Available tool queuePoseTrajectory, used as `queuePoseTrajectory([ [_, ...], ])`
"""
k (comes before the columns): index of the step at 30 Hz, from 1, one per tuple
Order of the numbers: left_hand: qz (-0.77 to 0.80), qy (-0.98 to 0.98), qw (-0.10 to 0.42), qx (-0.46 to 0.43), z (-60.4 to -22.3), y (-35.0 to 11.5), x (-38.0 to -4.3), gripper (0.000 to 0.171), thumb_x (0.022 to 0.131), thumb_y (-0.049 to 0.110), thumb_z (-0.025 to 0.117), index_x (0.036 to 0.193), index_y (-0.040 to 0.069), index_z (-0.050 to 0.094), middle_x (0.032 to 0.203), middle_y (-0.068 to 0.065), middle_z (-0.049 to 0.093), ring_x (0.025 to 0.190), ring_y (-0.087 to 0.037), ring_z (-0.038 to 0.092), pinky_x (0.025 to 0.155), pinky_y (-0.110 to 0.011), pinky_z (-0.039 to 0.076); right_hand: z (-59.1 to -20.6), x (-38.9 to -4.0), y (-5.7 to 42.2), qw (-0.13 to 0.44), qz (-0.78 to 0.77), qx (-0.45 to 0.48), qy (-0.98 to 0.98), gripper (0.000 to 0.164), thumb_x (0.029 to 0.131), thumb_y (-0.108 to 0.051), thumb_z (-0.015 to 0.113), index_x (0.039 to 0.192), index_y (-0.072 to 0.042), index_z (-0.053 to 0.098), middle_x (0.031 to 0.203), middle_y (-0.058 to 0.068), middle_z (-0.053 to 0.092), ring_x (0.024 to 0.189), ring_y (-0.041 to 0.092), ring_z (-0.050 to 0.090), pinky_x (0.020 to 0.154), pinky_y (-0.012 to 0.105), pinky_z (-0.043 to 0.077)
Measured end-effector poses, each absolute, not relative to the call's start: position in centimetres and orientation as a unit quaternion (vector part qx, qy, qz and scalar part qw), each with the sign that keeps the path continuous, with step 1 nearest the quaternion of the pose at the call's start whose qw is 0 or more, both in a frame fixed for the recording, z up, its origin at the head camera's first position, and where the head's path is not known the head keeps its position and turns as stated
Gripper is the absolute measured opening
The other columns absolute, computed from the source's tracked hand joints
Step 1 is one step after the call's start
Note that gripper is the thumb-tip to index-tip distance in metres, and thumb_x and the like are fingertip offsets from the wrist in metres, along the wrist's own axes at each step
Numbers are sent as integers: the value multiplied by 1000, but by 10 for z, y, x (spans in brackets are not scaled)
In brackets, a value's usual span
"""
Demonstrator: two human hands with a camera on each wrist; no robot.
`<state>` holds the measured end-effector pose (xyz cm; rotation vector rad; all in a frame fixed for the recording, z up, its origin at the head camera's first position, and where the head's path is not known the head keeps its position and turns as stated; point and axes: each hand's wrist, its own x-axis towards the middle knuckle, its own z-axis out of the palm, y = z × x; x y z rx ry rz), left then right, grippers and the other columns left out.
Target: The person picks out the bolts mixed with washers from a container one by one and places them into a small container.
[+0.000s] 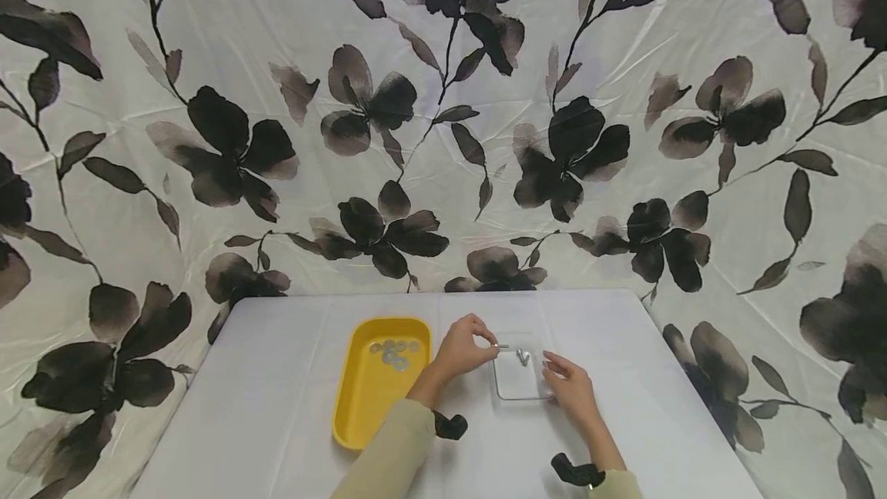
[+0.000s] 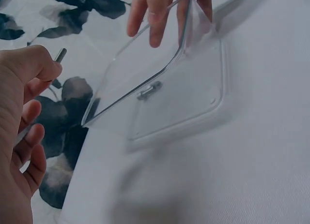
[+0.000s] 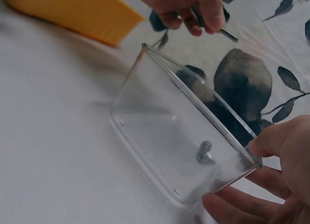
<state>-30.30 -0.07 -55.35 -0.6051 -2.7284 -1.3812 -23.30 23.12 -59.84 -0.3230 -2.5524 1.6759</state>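
Observation:
My left hand (image 1: 466,346) pinches a slim metal rod (image 2: 60,55) between thumb and forefinger; its other end is hidden in the fingers. The rod is held over the left side of a clear plastic box (image 3: 123,129), near the rim. On the opposite side, my right hand (image 1: 570,385) grips the box wall, thumb at the rim corner and the other fingers outside. A few short metal pieces (image 3: 205,154), resembling bolts, lie together on the box floor; their exact kind is too blurred to tell.
To the left of the box stands a yellow tray (image 1: 344,414) holding several flat round washers (image 1: 391,353). Both stand on a white-covered table (image 1: 277,406). Behind the table hangs a floral cloth (image 1: 485,137).

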Motion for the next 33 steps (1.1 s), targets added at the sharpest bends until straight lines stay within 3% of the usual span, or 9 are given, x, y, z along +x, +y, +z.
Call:
queuePoseTrajectory([
  [4, -439, -876, 22, -200, -553, 7, -303, 4, 75, 21, 79, 77, 20, 76, 86, 9, 55, 86, -15, 53, 81, -32, 46, -598, -233, 231, 30, 544, -98, -833, 38, 93, -13, 63, 130, -9, 62, 125, 23, 60, 92, 28, 66, 57, 32, 54],
  [11, -435, -875, 21, -212, -553, 18, -307, 4, 76, 21, 79, 78, 18, 77, 88, 5, 58, 92, -27, 58, 80, -32, 46, -599, -234, 232, 30, 539, -91, -837, 37, 94, -14, 62, 130, -10, 62, 127, 22, 60, 100, 32, 65, 59, 31, 55],
  [19, -407, -888, 18, -213, -548, 26, -308, 5, 75, 24, 79, 77, 21, 77, 87, 7, 58, 84, -10, 53, 78, -29, 46, -601, -230, 230, 28, 535, -93, -839, 37, 93, -15, 63, 130, -10, 62, 125, 20, 61, 97, 29, 66, 58, 31, 54],
  [29, -394, -892, 2, -220, -544, 40, -314, 6, 78, 26, 78, 79, 21, 77, 89, 10, 56, 94, -20, 58, 80, -30, 47, -602, -231, 231, 31, 538, -89, -837, 37, 94, -15, 61, 131, -10, 61, 125, 20, 61, 92, 27, 67, 58, 32, 54],
  [33, -392, -892, 21, -225, -548, 46, -317, 6, 77, 26, 79, 79, 21, 77, 88, 10, 56, 91, -16, 57, 78, -28, 47, -602, -231, 231, 32, 540, -88, -836, 37, 94, -16, 62, 131, -11, 61, 124, 19, 62, 92, 27, 67, 58, 32, 54],
])
